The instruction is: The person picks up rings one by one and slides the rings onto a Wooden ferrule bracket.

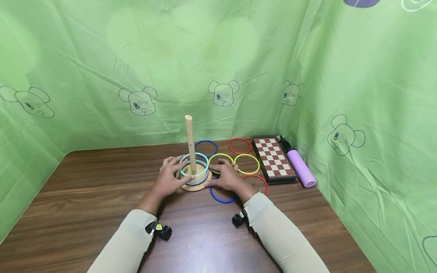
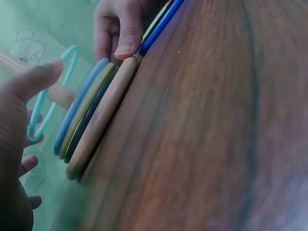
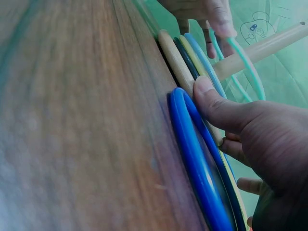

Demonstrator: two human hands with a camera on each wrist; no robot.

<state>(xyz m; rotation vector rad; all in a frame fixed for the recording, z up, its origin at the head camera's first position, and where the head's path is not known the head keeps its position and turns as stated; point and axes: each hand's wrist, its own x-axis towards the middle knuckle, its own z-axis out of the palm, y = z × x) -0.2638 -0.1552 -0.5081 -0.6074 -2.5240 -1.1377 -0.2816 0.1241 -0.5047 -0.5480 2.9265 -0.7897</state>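
Observation:
A wooden peg (image 1: 190,140) stands upright on a round wooden base (image 1: 192,187). Around the peg's foot lie a light blue ring (image 3: 201,52), a yellow ring and a dark ring, stacked on the base. My left hand (image 1: 168,176) holds a teal ring (image 3: 246,60) between thumb and fingers; the ring encircles the peg, tilted, above the stack. At the base's right edge, my right hand (image 1: 226,176) grips the rim, its thumb on the near side and its fingers reaching round behind, partly hidden.
Right of the base lie two blue rings (image 1: 223,201), two yellow rings (image 1: 247,154) and two red rings (image 1: 239,138). Beyond them sit a checkered board (image 1: 274,159) and a purple cylinder (image 1: 302,168). A green curtain (image 1: 184,57) borders the wooden table (image 1: 102,197).

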